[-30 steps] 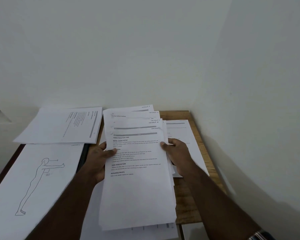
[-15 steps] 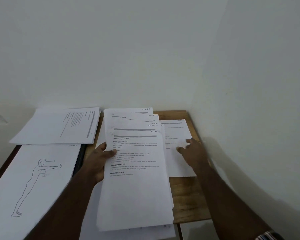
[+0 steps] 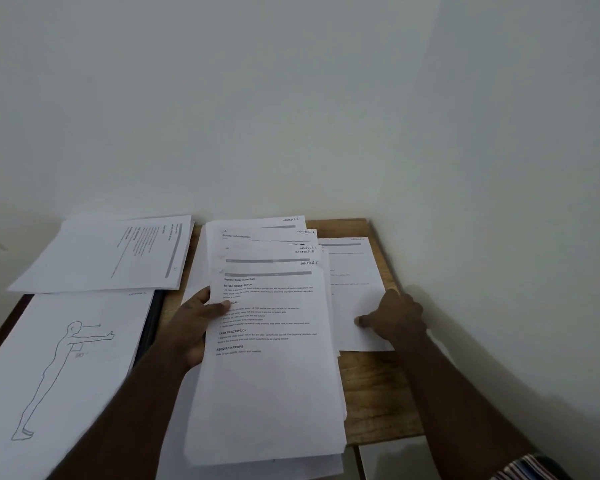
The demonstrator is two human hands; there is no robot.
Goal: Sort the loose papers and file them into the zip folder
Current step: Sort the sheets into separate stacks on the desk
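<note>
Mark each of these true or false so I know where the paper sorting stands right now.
1. The left hand grips the fanned paper stack. True.
2. The right hand is lifting a sheet in the air. False: it presses on the single sheet lying on the wooden table.
3. The figure drawing lies right of the stack. False: it lies left.
4. The top sheet reads "TASK DESCRIPTION". True.
</note>
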